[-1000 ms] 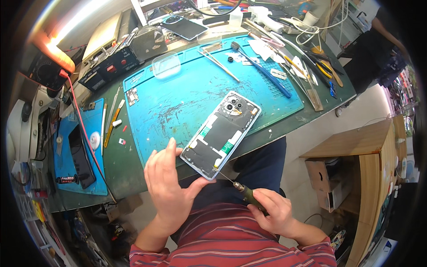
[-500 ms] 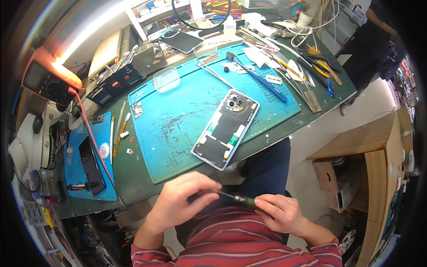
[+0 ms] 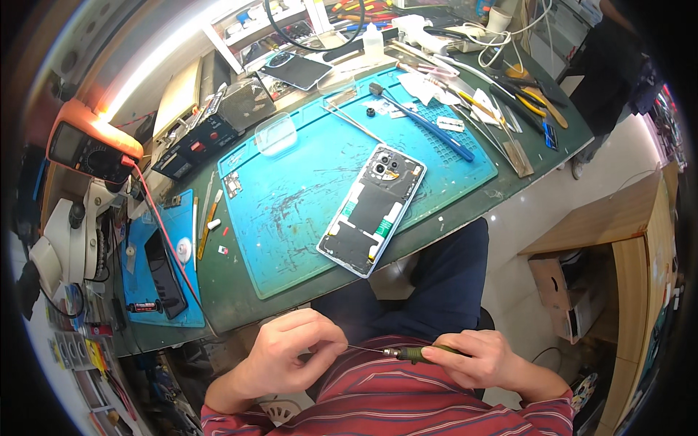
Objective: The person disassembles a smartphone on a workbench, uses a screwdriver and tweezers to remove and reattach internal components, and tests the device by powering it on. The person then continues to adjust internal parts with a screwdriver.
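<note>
Above my lap, my right hand (image 3: 476, 357) is wrapped round the dark green handle of a thin screwdriver (image 3: 411, 354). Its slim metal shaft points left to my left hand (image 3: 294, 354), whose thumb and forefinger pinch together at the tip; whether a small part is between them is hidden. Beyond my hands, a phone with its back cover off (image 3: 372, 211) lies on the blue work mat (image 3: 273, 211), at the near edge. Black plates, green strips and the camera cluster show inside it.
Tweezers (image 3: 352, 120), a blue-handled brush (image 3: 429, 123) and a clear plastic box (image 3: 275, 134) lie on the mat. An orange multimeter (image 3: 93, 145) and a second phone (image 3: 164, 272) are at left. Pliers (image 3: 527, 98) lie at right. A person in dark clothes (image 3: 611, 73) stands beyond.
Both hands have moved down and closer to my body with the screwdriver, which now lies more level. My left fingers have closed at its tip. The view has shifted slightly; the phone stays put.
</note>
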Demonstrator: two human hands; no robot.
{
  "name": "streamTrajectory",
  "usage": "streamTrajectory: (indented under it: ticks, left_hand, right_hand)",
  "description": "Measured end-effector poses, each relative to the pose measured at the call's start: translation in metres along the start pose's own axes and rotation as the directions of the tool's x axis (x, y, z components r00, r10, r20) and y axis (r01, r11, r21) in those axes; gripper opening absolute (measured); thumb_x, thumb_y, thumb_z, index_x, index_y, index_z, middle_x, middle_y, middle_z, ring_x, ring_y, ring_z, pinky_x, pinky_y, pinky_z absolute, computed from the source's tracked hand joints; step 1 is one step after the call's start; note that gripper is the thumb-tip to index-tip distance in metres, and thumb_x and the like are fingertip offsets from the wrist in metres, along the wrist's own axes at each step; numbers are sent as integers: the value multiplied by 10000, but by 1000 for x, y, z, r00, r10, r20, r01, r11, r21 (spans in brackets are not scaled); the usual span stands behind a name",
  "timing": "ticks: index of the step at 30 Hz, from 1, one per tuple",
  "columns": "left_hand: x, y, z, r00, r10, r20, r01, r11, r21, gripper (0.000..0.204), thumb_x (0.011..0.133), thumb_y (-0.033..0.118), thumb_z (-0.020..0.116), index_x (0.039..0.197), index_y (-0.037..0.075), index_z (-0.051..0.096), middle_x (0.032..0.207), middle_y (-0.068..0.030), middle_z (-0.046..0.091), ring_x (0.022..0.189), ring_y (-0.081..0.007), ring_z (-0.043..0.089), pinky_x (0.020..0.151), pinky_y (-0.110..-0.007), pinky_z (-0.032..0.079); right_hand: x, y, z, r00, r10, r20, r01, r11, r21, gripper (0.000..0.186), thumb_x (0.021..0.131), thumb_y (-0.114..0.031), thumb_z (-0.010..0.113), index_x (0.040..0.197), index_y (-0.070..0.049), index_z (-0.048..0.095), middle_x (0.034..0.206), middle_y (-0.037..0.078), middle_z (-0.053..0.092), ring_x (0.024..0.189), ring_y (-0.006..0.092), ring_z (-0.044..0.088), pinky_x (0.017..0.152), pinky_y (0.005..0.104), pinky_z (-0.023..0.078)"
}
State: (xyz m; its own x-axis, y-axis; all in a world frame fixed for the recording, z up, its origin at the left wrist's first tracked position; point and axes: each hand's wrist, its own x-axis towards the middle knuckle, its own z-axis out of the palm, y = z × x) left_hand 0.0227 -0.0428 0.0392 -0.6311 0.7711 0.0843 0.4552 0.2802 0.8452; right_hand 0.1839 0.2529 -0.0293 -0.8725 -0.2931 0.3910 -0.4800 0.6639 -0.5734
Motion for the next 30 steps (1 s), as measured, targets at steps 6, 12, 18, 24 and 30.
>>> streamTrajectory:
  ticks: [6,12,18,24,30]
  left_hand:
    - [-5,-12,-12,921,151,-358,-66,969,237,51,914,-34,698,893,9,680,821,-85,672,699,-154,612,599,-276,478]
    - [-9,-8,-8,988,22,-151,-5,994,114,137,931,4,690,805,43,653,721,-52,626,604,-190,616,531,-317,460]
    - [30,-18,32,968,226,105,-248,841,480,97,886,68,787,969,60,739,766,-56,650,627,-243,619,579,-369,528]
    - [35,-24,32,977,212,-36,-198,951,239,202,916,40,746,1118,27,738,954,-96,727,735,-225,706,616,-343,572]
    - [30,-27,-5,963,230,-139,-150,890,431,223,911,123,814,1098,20,749,944,-94,760,831,-295,729,713,-401,568]
  right_hand:
    - [-9,3,-13,996,88,-7,-89,996,-32,536,759,-61,791,1286,-156,784,960,0,729,654,141,665,536,273,537]
    - [-21,15,-23,963,228,-142,-235,971,-36,521,716,46,761,1219,-90,780,969,53,756,718,200,721,577,306,580]
    - [-18,18,-26,956,217,-196,-236,969,-79,527,715,45,785,1227,-81,767,983,67,756,727,213,724,592,311,581]
    - [-17,25,-26,944,241,-225,-268,958,-100,520,736,25,812,1242,-85,764,1021,79,754,739,227,728,619,321,590]
    - [-4,23,-24,961,208,-180,-229,968,-101,518,752,34,804,1252,-95,768,1030,54,750,782,205,731,619,312,583]
